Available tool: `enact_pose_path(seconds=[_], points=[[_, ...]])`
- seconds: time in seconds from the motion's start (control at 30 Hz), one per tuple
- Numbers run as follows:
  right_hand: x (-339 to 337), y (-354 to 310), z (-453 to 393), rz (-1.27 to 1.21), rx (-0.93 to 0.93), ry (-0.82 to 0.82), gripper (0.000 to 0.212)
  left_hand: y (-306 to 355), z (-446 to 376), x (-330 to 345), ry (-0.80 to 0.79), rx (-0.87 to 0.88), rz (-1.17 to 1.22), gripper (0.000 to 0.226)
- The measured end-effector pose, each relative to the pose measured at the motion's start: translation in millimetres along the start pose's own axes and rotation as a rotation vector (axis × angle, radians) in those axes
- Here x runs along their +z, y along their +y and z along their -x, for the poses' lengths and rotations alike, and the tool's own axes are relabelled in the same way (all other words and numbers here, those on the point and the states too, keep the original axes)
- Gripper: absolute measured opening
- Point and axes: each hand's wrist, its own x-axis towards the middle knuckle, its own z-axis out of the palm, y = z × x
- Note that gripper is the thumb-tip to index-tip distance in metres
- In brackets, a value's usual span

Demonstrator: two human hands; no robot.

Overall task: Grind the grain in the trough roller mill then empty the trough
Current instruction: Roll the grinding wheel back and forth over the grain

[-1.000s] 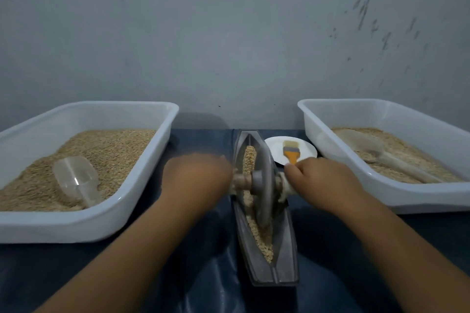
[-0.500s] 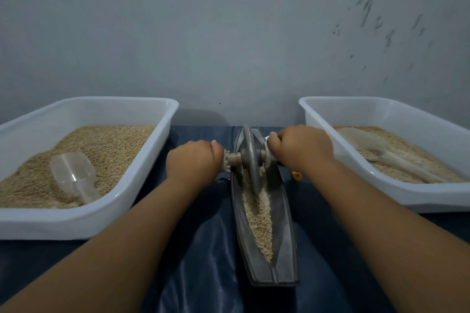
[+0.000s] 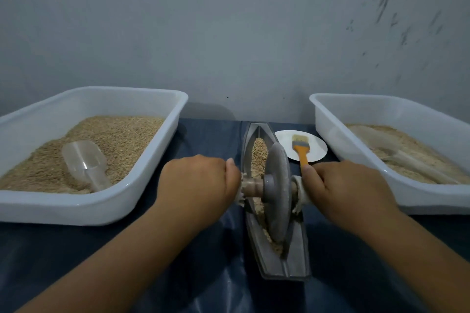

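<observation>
A grey boat-shaped trough [image 3: 295, 259] lies lengthwise on the dark cloth in the middle, with tan grain [image 3: 259, 154] along its groove. A grey roller disc [image 3: 278, 193] stands upright in the trough near its middle, on a wooden axle. My left hand [image 3: 197, 183] grips the left axle handle. My right hand [image 3: 343, 189] grips the right axle handle, which is wrapped in white. Both handles are mostly hidden inside my fists.
A white tub [image 3: 84, 208] at the left holds whole grain and a clear scoop [image 3: 85, 162]. A white tub [image 3: 381, 157] at the right holds finer grain and another scoop [image 3: 407, 160]. A white plate [image 3: 315, 148] with an orange-handled brush [image 3: 301, 147] sits behind my right hand. A wall stands close behind.
The disc rolled from mid-trough to the far end, then back toward me to the middle. Both hands came back with it, uncovering the plate and brush.
</observation>
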Motion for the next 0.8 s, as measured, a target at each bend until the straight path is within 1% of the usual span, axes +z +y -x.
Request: enact_pose_path(seconds=[0.13,0.23,0.3,0.43,0.53,0.63,0.7,0.8], points=[[19.9,1.7,-25.2,0.019,0.072,-0.039,0.053,0.2,-24.2,14.6,0.048,0.050,-0.087,0.047],[39.8,7.9,-62.2,0.032,0.113,-0.014,0.045,-1.1,-56.4,33.0,0.051,0.124,-0.122,0.035],[45.7,10.0,-85.8,0.020,0.117,-0.019,0.042,0.3,-79.1,39.2,0.021,0.095,-0.074,0.036],[51.0,10.3,-106.4,-0.047,0.154,0.056,0.051,-1.4,-102.1,41.5,-0.015,-0.041,0.070,0.035],[48.0,7.7,-97.1,0.012,0.109,0.032,0.049,-3.3,-94.2,44.6,-0.040,-0.043,0.101,0.028],[38.9,5.7,-73.0,-0.007,0.091,0.003,0.045,-1.3,-76.3,40.5,-0.011,-0.077,0.055,0.041],[29.8,3.8,-51.4,-0.018,0.059,-0.037,0.045,2.3,-53.3,32.4,0.023,-0.039,0.041,0.046],[12.3,5.1,-20.4,-0.081,0.041,-0.100,0.051,1.6,-21.2,11.1,0.052,0.048,0.012,0.053]])
